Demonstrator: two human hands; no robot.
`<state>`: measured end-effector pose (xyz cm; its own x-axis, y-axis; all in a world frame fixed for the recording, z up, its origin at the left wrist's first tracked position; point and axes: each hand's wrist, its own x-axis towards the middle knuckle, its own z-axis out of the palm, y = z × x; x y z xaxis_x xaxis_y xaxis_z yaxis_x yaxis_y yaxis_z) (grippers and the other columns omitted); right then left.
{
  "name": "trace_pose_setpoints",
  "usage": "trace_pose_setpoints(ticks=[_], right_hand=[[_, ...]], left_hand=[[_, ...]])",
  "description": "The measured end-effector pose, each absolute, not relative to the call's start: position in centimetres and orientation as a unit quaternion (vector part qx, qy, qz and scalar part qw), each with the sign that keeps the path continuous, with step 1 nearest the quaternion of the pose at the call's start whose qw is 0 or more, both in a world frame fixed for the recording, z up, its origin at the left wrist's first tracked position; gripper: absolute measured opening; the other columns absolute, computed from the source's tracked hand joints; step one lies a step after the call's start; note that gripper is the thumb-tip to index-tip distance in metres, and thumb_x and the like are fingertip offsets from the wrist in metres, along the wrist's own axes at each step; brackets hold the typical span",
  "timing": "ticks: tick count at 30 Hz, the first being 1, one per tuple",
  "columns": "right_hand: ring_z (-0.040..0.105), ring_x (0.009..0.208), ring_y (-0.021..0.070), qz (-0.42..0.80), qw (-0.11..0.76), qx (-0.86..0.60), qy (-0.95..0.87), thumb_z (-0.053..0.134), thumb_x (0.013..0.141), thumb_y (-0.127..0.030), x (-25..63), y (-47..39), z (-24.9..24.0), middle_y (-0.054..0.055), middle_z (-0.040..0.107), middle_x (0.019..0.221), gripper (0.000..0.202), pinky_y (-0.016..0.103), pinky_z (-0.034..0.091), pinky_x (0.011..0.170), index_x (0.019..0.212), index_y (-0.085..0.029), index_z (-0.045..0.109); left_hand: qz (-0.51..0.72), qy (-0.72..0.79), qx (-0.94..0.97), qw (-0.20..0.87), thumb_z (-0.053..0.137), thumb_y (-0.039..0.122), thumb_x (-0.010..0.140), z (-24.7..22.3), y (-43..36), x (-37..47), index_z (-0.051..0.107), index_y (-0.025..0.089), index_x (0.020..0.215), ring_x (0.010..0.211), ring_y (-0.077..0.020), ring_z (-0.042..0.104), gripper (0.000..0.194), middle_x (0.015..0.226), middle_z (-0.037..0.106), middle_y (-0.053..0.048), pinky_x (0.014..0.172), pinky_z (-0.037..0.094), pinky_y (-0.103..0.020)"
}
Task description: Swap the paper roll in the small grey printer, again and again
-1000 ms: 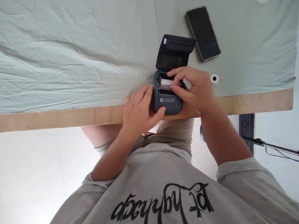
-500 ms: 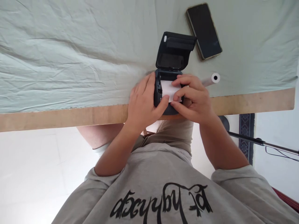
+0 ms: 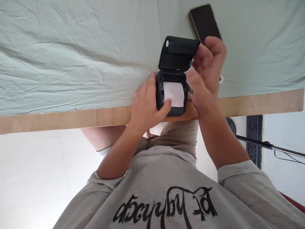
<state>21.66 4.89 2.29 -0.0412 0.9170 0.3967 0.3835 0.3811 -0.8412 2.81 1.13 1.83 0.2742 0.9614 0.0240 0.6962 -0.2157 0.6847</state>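
A small dark printer (image 3: pixel 172 111) sits at the wooden edge (image 3: pixel 71 122) of a table, its lid (image 3: pixel 176 61) raised and a white paper strip (image 3: pixel 175 93) lying over its front. The left hand (image 3: pixel 146 105) holds the printer's left side, thumb on the paper, while the right hand (image 3: pixel 207 74), slightly blurred, spreads thumb from curled fingers beside the lid, contact unclear. Behind that hand, a phone (image 3: pixel 204 23) and a white roll (image 3: pixel 222 78) lie partly hidden on pale green cloth (image 3: pixel 95 66).
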Motion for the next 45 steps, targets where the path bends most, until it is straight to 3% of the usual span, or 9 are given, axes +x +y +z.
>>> trace_pose_setpoints(ticks=[4,9,13,16,21,29,34,41,45], right_hand=[[0.066,0.112,0.0204,0.288,0.583,-0.438,-0.621,0.054,0.095,-0.042,22.2,4.2,1.4,0.003,0.067,0.107,0.028,0.045,0.052,0.113,0.122,-0.035,0.055],[0.065,0.122,0.0257,0.261,0.458,-0.518,-0.673,0.056,0.095,-0.06,22.3,3.7,1.0,0.004,0.067,0.123,0.035,0.051,0.055,0.109,0.118,-0.034,0.059],[0.062,0.129,0.0283,0.295,0.384,-0.515,-0.707,0.059,0.093,-0.062,22.8,4.1,0.9,0.005,0.068,0.13,0.039,0.054,0.053,0.115,0.121,-0.035,0.06],[0.063,0.129,0.0283,0.328,0.37,-0.502,-0.71,0.063,0.091,-0.062,23.3,4.5,1.0,0.004,0.068,0.131,0.043,0.054,0.053,0.115,0.123,-0.035,0.06],[0.063,0.129,0.0285,0.366,0.341,-0.494,-0.711,0.065,0.087,-0.068,23.7,4.8,1.4,0.003,0.068,0.13,0.052,0.052,0.055,0.113,0.124,-0.033,0.061],[0.065,0.122,0.0258,0.355,0.31,-0.486,-0.736,0.068,0.09,-0.044,23.2,4.6,3.6,0.003,0.068,0.128,0.032,0.049,0.057,0.11,0.119,-0.032,0.062],[0.062,0.128,0.0255,0.339,0.344,-0.481,-0.732,0.062,0.093,-0.049,23.3,4.3,2.1,0.004,0.067,0.133,0.036,0.05,0.053,0.114,0.124,-0.033,0.059],[0.062,0.13,0.0256,0.255,0.425,-0.515,-0.699,0.05,0.098,-0.057,23.0,3.5,-0.5,0.006,0.069,0.131,0.036,0.053,0.05,0.116,0.123,-0.033,0.059],[0.064,0.127,0.0253,0.238,0.442,-0.52,-0.691,0.048,0.1,-0.053,22.8,3.3,-0.3,0.006,0.07,0.128,0.033,0.052,0.051,0.113,0.123,-0.033,0.061]], left_hand=[[0.23,0.562,0.738,0.296,0.053,0.046,0.094,2.1,1.0,3.0,0.023,0.015,0.16,0.15,-0.0338,0.044,0.078,0.161,0.046,-0.019,0.124,0.035,-0.051],[0.233,0.561,0.742,0.284,0.054,0.043,0.093,2.3,1.0,3.0,0.025,0.018,0.16,0.15,-0.0294,0.044,0.077,0.163,0.045,-0.015,0.125,0.035,-0.047],[0.221,0.54,0.765,0.273,0.055,0.041,0.094,2.7,1.0,2.8,0.039,0.03,0.154,0.151,-0.0263,0.043,0.064,0.161,0.047,-0.009,0.124,0.037,-0.045],[0.217,0.54,0.768,0.266,0.058,0.044,0.092,2.9,1.0,2.8,0.049,0.032,0.147,0.149,-0.0308,0.046,0.056,0.16,0.048,-0.009,0.121,0.038,-0.048],[0.221,0.544,0.762,0.274,0.057,0.048,0.094,2.8,0.9,2.8,0.052,0.033,0.143,0.146,-0.0312,0.048,0.052,0.161,0.047,-0.008,0.119,0.04,-0.049],[0.243,0.546,0.756,0.268,0.059,0.05,0.094,2.4,1.0,3.0,0.058,0.03,0.134,0.145,-0.0319,0.05,0.045,0.157,0.051,-0.011,0.117,0.041,-0.051],[0.242,0.547,0.755,0.269,0.059,0.048,0.093,2.6,1.0,3.2,0.056,0.029,0.134,0.148,-0.0311,0.047,0.045,0.157,0.051,-0.011,0.119,0.039,-0.051],[0.222,0.52,0.76,0.32,0.059,0.048,0.093,3.4,1.4,2.1,0.036,0.022,0.152,0.146,-0.0314,0.049,0.068,0.158,0.049,-0.015,0.121,0.04,-0.047],[0.197,0.516,0.784,0.282,0.068,0.051,0.088,2.6,0.3,1.8,0.034,0.012,0.154,0.149,-0.0364,0.045,0.084,0.159,0.047,-0.022,0.122,0.038,-0.051]])
